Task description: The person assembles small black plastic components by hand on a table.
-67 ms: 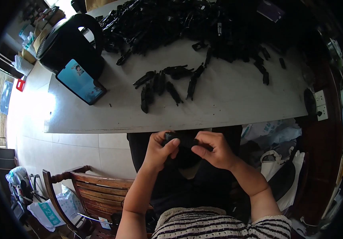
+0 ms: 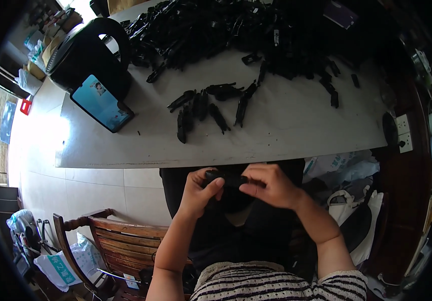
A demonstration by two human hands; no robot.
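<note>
Just below the table's front edge, my left hand (image 2: 200,191) pinches one end of a small dark, elongated plastic part (image 2: 232,179), thumb lying on top. The fingers and thumb of my right hand (image 2: 274,185) are closed on its other end. Against my dark trousers the part's exact shape is hard to make out. Beyond my hands, several similar black plastic pieces (image 2: 201,105) lie loosely grouped on the pale table (image 2: 286,125). Farther back a large heap of black plastic parts (image 2: 201,32) covers the table.
A black kettle (image 2: 88,55) stands at the left, with a lit phone (image 2: 99,103) leaning on it. A purple box (image 2: 340,14) lies at the far right. A wooden chair (image 2: 125,241) is at lower left; plastic bags (image 2: 346,165) and a white cloth bag (image 2: 369,226) sit at right.
My right hand has turned slightly, its knuckles rising and fingers drawing closer over the part's end. My left hand stays nearly in place; the table things have not moved.
</note>
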